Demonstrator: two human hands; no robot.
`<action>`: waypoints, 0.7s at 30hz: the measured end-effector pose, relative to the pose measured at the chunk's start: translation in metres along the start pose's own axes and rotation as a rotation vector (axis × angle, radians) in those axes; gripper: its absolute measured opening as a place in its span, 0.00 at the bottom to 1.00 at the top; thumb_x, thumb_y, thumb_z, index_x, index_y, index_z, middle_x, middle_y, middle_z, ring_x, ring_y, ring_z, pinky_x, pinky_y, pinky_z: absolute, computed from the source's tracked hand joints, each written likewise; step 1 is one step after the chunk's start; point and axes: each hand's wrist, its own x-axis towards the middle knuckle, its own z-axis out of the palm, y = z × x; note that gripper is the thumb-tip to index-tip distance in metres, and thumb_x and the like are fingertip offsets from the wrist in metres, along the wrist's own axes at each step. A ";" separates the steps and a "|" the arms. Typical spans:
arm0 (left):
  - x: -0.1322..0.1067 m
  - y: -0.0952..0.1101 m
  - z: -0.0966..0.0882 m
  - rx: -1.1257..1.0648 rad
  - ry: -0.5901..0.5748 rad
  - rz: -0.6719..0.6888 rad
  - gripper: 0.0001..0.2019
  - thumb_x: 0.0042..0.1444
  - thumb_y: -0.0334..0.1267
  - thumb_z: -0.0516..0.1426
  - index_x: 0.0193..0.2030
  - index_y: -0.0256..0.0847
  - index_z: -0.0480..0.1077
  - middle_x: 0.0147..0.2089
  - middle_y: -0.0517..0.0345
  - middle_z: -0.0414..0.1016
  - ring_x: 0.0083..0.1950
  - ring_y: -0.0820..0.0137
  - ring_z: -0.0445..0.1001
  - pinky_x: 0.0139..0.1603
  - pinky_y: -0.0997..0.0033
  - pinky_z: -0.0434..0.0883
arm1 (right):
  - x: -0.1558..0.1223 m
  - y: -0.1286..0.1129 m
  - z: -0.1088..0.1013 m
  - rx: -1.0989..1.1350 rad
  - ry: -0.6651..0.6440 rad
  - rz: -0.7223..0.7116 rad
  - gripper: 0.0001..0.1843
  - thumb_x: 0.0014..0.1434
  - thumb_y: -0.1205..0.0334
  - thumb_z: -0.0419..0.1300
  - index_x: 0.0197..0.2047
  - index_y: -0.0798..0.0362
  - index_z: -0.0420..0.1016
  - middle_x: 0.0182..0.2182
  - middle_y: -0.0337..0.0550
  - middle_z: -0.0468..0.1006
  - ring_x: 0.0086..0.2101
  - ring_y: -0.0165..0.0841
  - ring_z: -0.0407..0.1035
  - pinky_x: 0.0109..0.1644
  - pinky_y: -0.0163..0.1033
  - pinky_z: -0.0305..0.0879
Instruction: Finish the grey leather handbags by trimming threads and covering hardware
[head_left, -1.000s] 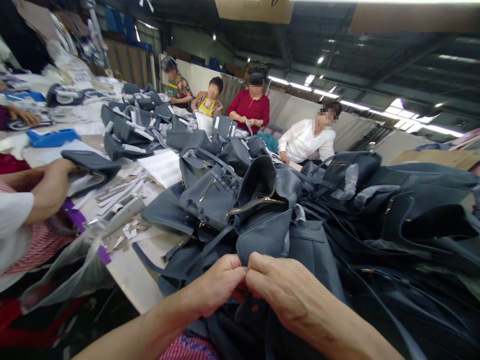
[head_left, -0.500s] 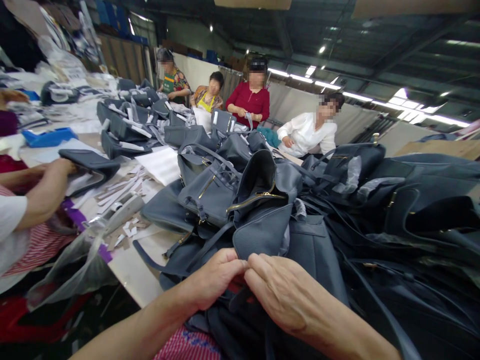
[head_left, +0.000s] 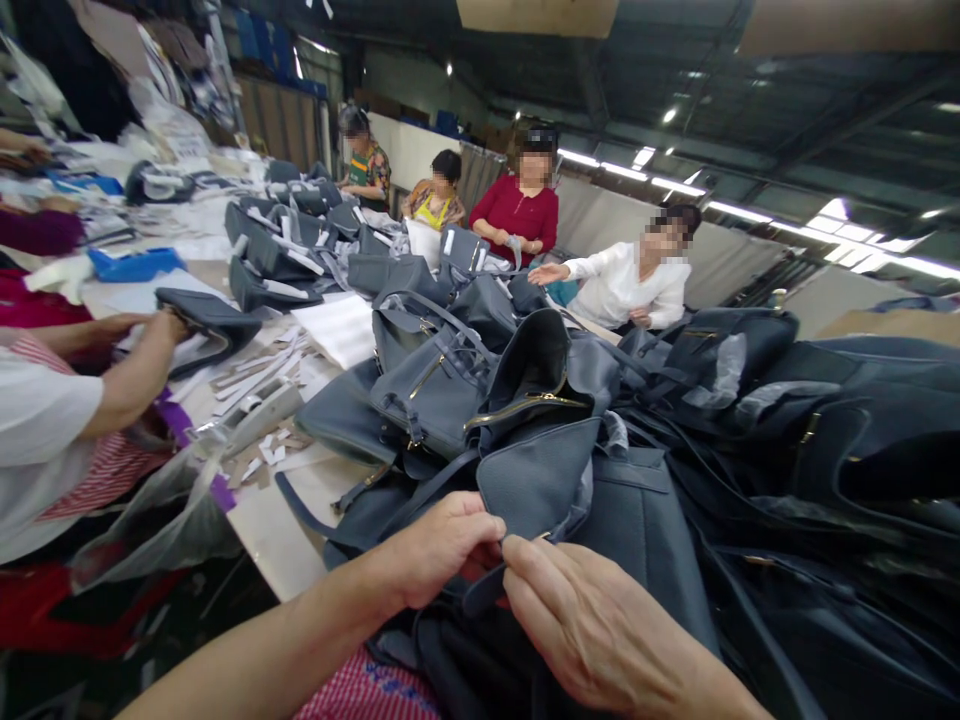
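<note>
My left hand (head_left: 442, 548) is closed in a pinch, thumb uppermost, at the near edge of a dark blue-grey handbag (head_left: 536, 470). Close against it, my right hand (head_left: 577, 610) is closed too, its fingertips on a dark bag strap (head_left: 484, 592) whose rounded end pokes out below the fingers. A small bit of gold metal shows above the right fingers. The fingers partly cover the strap where the hands meet. Just beyond stands the bag's open mouth with a gold zip (head_left: 529, 402).
More dark bags (head_left: 885, 400) are heaped on the right, some with clear plastic on their handles. Paper scraps (head_left: 262, 385) lie on the table at left. A co-worker's arm (head_left: 135, 380) handles a bag there. Several people sit or stand across the table.
My hands have come slightly apart, and more of the strap end and gold metal shows. A co-worker in white has stretched an arm out over the bags. The view has shifted slightly.
</note>
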 end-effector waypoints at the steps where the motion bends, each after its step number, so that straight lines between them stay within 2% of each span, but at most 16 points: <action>1: 0.001 0.001 -0.001 0.003 0.005 -0.001 0.08 0.36 0.37 0.54 0.22 0.42 0.56 0.18 0.69 0.62 0.19 0.79 0.62 0.20 0.80 0.54 | 0.002 0.002 0.001 0.010 -0.012 -0.010 0.21 0.66 0.74 0.36 0.35 0.54 0.68 0.30 0.44 0.74 0.25 0.34 0.65 0.27 0.40 0.57; 4: 0.001 0.002 -0.004 0.013 -0.019 -0.013 0.08 0.35 0.37 0.54 0.22 0.42 0.57 0.18 0.68 0.63 0.19 0.78 0.63 0.20 0.80 0.55 | 0.006 0.008 0.003 0.065 -0.061 -0.001 0.17 0.66 0.73 0.40 0.33 0.52 0.66 0.26 0.39 0.71 0.22 0.32 0.64 0.24 0.39 0.55; 8: 0.000 0.001 0.000 0.033 -0.054 -0.009 0.06 0.37 0.37 0.53 0.22 0.41 0.58 0.19 0.65 0.65 0.20 0.77 0.64 0.21 0.79 0.57 | 0.006 0.010 0.000 0.182 -0.133 0.028 0.13 0.62 0.76 0.44 0.33 0.51 0.64 0.26 0.39 0.71 0.22 0.31 0.65 0.24 0.37 0.56; 11: 0.001 -0.002 0.001 0.014 0.009 0.012 0.06 0.36 0.37 0.53 0.22 0.40 0.59 0.19 0.66 0.64 0.19 0.78 0.62 0.20 0.80 0.56 | 0.002 0.006 -0.003 0.207 -0.207 0.060 0.14 0.58 0.78 0.45 0.35 0.50 0.63 0.28 0.39 0.73 0.23 0.32 0.67 0.24 0.37 0.59; 14: 0.005 -0.003 -0.004 -0.031 0.106 0.068 0.06 0.37 0.37 0.54 0.23 0.41 0.59 0.19 0.69 0.61 0.19 0.78 0.61 0.19 0.80 0.58 | -0.009 0.005 -0.002 0.262 -0.261 0.141 0.15 0.56 0.79 0.44 0.37 0.50 0.63 0.31 0.41 0.75 0.24 0.32 0.70 0.25 0.36 0.63; 18: 0.008 0.003 -0.020 -0.032 0.177 0.107 0.09 0.38 0.39 0.57 0.23 0.41 0.59 0.20 0.68 0.60 0.19 0.77 0.62 0.17 0.79 0.62 | -0.033 0.017 0.001 0.203 -0.182 0.338 0.16 0.58 0.79 0.41 0.34 0.48 0.61 0.28 0.39 0.74 0.21 0.32 0.70 0.22 0.35 0.64; 21: 0.007 0.007 -0.025 -0.030 0.174 0.082 0.11 0.38 0.41 0.58 0.23 0.41 0.59 0.20 0.67 0.62 0.20 0.76 0.64 0.18 0.76 0.68 | -0.044 0.025 -0.007 0.257 -0.075 0.485 0.12 0.64 0.73 0.43 0.40 0.47 0.62 0.27 0.36 0.74 0.20 0.30 0.70 0.22 0.32 0.65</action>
